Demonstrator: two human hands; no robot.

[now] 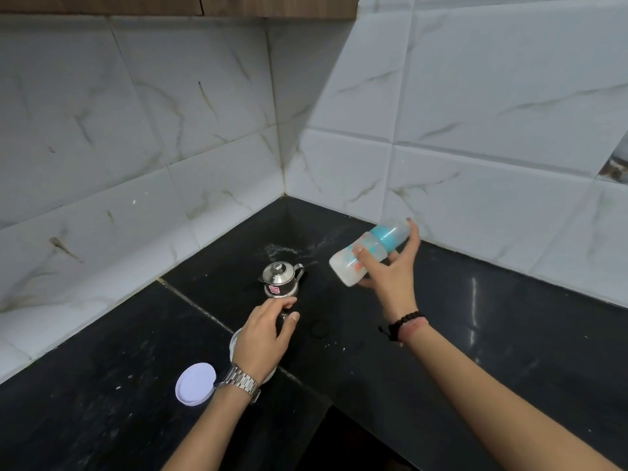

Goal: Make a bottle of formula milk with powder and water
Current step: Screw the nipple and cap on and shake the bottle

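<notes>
Milky white fills the bottle (365, 253), tilted nearly flat in your right hand (390, 270), just right of the steel kettle (281, 278). A loose cap would leak. Your left hand (265, 334), fingers curled, touches the kettle's handle and could tip it.

The dark stone counter (492, 334) looks polished and speckled. The white marble-veined wall tiles (170, 113) are glossy. The small steel kettle (280, 277) shines mirror-bright. The translucent plastic feeding bottle (368, 254) looks cloudy; the round white plastic lid (195, 384) looks matt.
</notes>
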